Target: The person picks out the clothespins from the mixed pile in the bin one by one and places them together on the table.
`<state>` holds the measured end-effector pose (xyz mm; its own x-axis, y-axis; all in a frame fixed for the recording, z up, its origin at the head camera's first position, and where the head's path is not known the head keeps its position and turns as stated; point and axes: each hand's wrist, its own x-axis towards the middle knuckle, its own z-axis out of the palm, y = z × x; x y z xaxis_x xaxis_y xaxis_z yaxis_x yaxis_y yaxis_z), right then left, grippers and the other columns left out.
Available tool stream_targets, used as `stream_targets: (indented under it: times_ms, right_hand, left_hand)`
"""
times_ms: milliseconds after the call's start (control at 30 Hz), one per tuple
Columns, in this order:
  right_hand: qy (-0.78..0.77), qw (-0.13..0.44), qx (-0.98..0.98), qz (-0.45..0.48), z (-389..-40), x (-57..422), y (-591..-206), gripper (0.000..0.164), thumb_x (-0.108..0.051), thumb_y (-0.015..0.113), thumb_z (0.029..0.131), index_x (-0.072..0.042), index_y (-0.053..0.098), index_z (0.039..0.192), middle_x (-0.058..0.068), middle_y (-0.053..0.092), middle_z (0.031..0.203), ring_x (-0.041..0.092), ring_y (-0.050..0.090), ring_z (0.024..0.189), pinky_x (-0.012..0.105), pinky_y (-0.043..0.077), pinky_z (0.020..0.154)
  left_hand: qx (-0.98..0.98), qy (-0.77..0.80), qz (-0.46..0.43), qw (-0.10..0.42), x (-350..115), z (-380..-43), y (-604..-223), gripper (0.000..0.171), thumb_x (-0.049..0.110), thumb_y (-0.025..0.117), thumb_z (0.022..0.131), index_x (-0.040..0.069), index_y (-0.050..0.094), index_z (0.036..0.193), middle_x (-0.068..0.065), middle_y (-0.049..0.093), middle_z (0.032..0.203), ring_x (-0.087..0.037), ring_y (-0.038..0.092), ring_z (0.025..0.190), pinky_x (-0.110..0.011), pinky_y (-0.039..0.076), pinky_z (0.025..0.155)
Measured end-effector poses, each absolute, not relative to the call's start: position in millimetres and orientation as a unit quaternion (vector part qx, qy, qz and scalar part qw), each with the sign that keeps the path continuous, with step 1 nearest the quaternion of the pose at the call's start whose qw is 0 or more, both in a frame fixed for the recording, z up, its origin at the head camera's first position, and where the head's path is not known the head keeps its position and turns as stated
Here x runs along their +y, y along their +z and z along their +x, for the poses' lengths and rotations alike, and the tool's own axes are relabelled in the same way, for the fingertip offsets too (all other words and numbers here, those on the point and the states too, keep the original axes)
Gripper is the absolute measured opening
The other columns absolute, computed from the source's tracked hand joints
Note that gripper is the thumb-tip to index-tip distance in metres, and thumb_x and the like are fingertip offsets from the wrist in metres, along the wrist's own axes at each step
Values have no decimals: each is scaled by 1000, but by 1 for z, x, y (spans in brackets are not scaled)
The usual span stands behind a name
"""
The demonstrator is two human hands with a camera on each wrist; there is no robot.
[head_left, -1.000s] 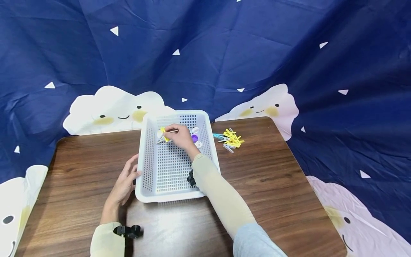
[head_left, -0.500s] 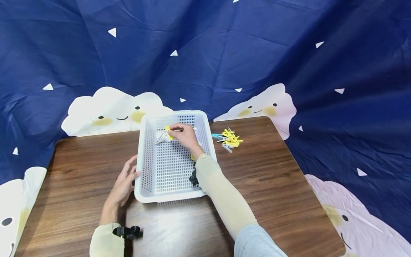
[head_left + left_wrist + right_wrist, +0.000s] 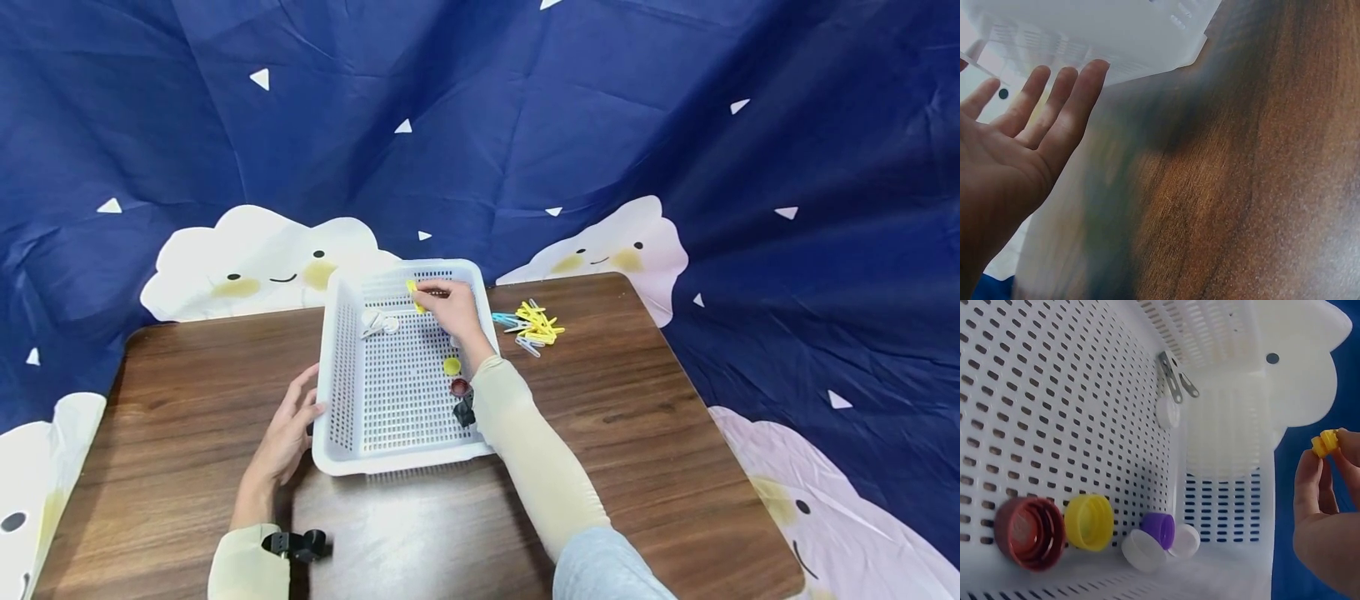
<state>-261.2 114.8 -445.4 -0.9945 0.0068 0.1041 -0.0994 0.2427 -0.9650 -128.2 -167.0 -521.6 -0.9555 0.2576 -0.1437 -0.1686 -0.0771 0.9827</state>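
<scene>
My right hand pinches a yellow clothespin between thumb and fingers, over the far part of the white slotted basket. In the right wrist view, the same clothespin shows end-on at the fingertips. My left hand is at the basket's left side, thumb at the rim. Its fingers reach out fairly straight under the basket wall in the left wrist view. Inside the basket, a grey clothespin lies beside a white cap toward the far left.
Along the basket's right side lie a dark red cap, a yellow cap, a purple cap and white caps. A pile of yellow, blue and pale clothespins rests on the wooden table, right of the basket.
My right hand has moved right and slightly away from me with the yellow clothespin, leaving the grey one behind. The yellow and dark red caps are now uncovered. My left hand stays put.
</scene>
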Motion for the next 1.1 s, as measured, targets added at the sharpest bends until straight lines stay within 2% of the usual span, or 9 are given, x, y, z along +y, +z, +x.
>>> stream_targets:
  times_ms: [300, 533, 767, 1100]
  right_hand:
    - [638, 52, -768, -2, -259, 132, -441, 22, -11, 76, 90, -4, 78, 110, 10, 76, 102, 18, 70, 88, 30, 55, 83]
    - [645, 64, -761, -12, -261, 143, -439, 20, -9, 77, 89, -3, 79, 108, 12, 75, 103, 13, 68, 86, 30, 55, 82]
    - [634, 86, -768, -24, -264, 158, -437, 19, -6, 76, 88, -1, 78, 106, 12, 75, 99, 14, 67, 84, 30, 54, 78]
    - [628, 86, -772, -53, -261, 172, -437, 17, -8, 74, 91, -3, 78, 107, 9, 72, 104, 13, 62, 86, 26, 48, 75]
  left_hand:
    - [660, 736, 32, 148, -167, -128, -521, 62, 12, 43, 106, 24, 18, 162, -25, 31, 158, -15, 57, 118, -44, 53, 86]
    - [661, 735, 37, 145, -168, -130, -523, 61, 13, 43, 107, 24, 18, 162, -25, 31, 157, -14, 57, 118, -43, 54, 85]
    - [660, 736, 39, 144, -168, -130, -524, 62, 14, 44, 107, 25, 18, 162, -25, 31, 157, -13, 58, 117, -44, 54, 85]
    - [664, 733, 37, 144, -167, -128, -524, 61, 14, 43, 107, 24, 18, 162, -25, 32, 157, -14, 57, 119, -42, 54, 85]
